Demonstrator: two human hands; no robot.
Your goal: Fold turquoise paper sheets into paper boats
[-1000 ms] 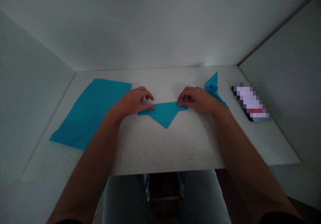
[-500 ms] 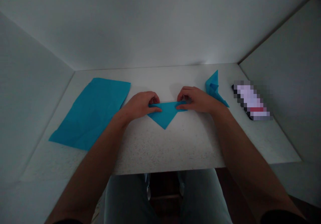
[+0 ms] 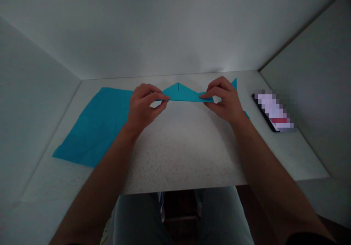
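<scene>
A folded piece of blue paper (image 3: 183, 94) is stretched between my two hands, its long straight edge towards me and its peak pointing away. My left hand (image 3: 145, 104) pinches its left end between thumb and fingers. At the other end my right hand (image 3: 221, 97) has a similar pinch, thumb below and fingers on top. The paper appears raised off the table. Behind my right hand, a folded blue paper figure (image 3: 234, 83) is mostly hidden.
A large sheet of blue paper (image 3: 95, 126) lies at the left of the white table (image 3: 181, 157), partly under my left forearm. A phone (image 3: 274, 111) with a blurred screen lies at the right. White walls stand behind and on both sides.
Both hands have lifted the folded paper and moved it away from me. Its point, which faced me on the table, now faces the back wall.
</scene>
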